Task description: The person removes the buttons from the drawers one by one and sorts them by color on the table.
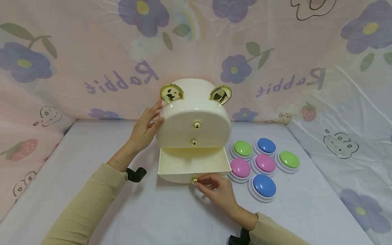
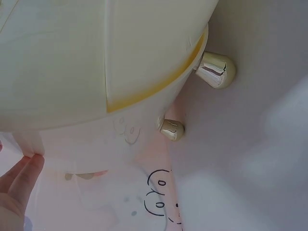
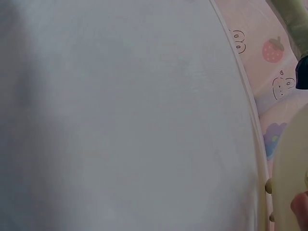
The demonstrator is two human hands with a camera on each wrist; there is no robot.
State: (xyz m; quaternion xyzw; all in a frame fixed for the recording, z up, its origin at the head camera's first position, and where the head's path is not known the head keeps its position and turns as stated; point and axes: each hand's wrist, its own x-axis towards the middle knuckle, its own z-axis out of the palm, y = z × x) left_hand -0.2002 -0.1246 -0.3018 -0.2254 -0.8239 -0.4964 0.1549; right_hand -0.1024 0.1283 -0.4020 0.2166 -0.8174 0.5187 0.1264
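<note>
A white rounded storage box (image 1: 196, 102) with gold-rimmed ears stands in the middle of the table. Its lower drawer (image 1: 190, 163) is pulled out, and no contents show inside. My left hand (image 1: 146, 129) rests against the box's left side, fingers extended, below the left ear (image 1: 172, 93). With thumb and fingertips, my right hand (image 1: 217, 190) pinches the gold knob (image 1: 194, 180) on the drawer front. In the left wrist view, fingertips (image 2: 30, 175) touch the box's edge. Only a fingertip (image 3: 301, 209) of the right hand enters the right wrist view.
Several round push buttons lie to the right of the box, among them a green button (image 1: 243, 148), a pink button (image 1: 240, 168) and a blue button (image 1: 264, 186). The nearest pink one sits close by the drawer's right corner. Patterned cloth (image 1: 196, 51) hangs behind the table.
</note>
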